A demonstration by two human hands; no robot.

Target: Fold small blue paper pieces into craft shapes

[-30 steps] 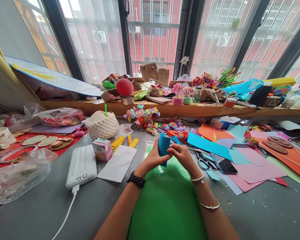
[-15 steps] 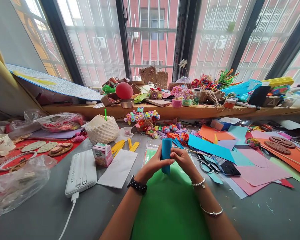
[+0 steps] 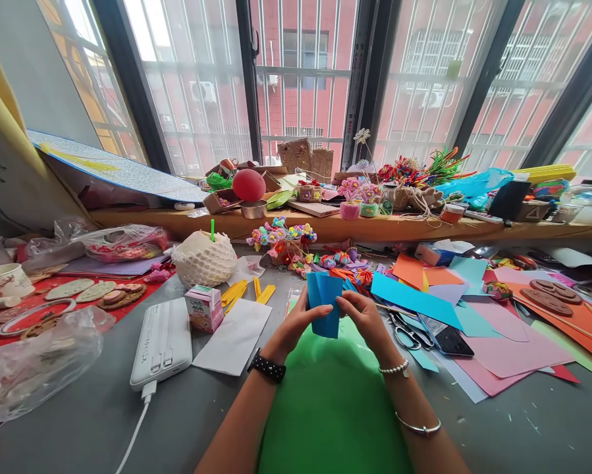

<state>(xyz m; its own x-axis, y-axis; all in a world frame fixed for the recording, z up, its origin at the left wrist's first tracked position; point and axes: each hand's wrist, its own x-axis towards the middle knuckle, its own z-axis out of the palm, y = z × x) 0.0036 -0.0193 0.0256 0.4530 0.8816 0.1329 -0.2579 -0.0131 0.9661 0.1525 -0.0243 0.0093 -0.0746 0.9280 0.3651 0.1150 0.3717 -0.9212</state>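
A creased piece of blue paper (image 3: 325, 293) is held upright in front of me. My left hand (image 3: 296, 326) grips its left side, with the thumb lying across the front. At its right edge, my right hand (image 3: 367, 319) is closed in a pinch on the paper. Directly below both hands spreads a smooth, shiny green surface (image 3: 332, 408). To the right of my right hand lie scissors (image 3: 407, 332) and a long blue paper strip (image 3: 417, 299).
Coloured paper sheets (image 3: 517, 336) and a phone (image 3: 448, 337) lie on the right. At left are a white power bank (image 3: 162, 342) with a cable, a small carton (image 3: 204, 309), white paper (image 3: 234, 336) and a netted coconut (image 3: 205, 258). Crafts crowd the sill (image 3: 296, 227).
The blue paper, curled into a narrow tube shape before, is now opened wider and shows a vertical fold. My left hand has shifted slightly left; the camera view has moved a little.
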